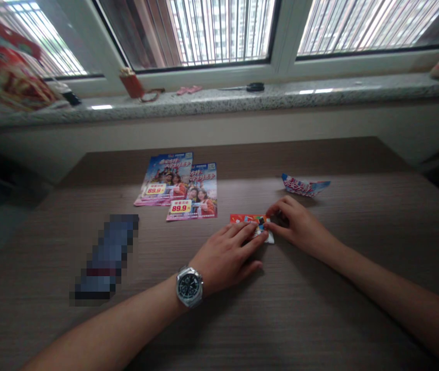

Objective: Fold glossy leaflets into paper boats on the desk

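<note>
From where I stand, daylight glares nearly white through the barred window [223, 36] at the top and glints off the granite sill [204, 104]. The table [250, 330] stays dim, soft shadows beneath both forearms [389, 286]; the frame's outer edges stretch and blur, and pixelation masks an oblong object [105, 257] at left.

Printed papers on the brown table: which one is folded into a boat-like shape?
The small blue-and-red paper boat, just beyond the right hand. The blue-and-pink rectangular flyers lie flat; the red-and-white printed paper is partly under the left hand.
</note>
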`<state>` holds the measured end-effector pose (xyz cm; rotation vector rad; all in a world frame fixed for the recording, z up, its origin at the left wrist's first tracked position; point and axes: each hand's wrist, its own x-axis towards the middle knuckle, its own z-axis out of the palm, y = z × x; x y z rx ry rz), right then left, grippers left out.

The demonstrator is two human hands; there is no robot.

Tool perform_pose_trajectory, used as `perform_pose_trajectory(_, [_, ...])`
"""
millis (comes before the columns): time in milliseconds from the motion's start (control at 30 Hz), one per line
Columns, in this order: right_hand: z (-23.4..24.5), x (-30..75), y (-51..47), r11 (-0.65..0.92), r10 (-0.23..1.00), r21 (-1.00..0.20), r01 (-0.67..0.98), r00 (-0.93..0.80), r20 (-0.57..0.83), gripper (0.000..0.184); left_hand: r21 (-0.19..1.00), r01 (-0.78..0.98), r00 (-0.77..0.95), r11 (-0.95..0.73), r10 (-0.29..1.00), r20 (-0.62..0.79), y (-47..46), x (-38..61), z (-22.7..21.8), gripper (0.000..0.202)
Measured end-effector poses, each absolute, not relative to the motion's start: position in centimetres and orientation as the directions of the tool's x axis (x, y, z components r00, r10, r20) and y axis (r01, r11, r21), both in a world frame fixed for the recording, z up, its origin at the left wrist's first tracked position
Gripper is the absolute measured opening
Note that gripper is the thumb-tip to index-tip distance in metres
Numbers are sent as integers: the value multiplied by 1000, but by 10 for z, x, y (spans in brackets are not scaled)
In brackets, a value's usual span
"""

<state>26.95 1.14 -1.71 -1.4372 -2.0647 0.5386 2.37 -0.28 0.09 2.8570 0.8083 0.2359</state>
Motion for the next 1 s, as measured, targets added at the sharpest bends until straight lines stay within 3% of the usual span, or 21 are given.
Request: perform_pose_trajectory(1000, [-18, 269, 13, 341, 940, -583, 737, -265, 215, 9, 206, 517, 831, -831, 545, 113, -3, 24, 0, 58])
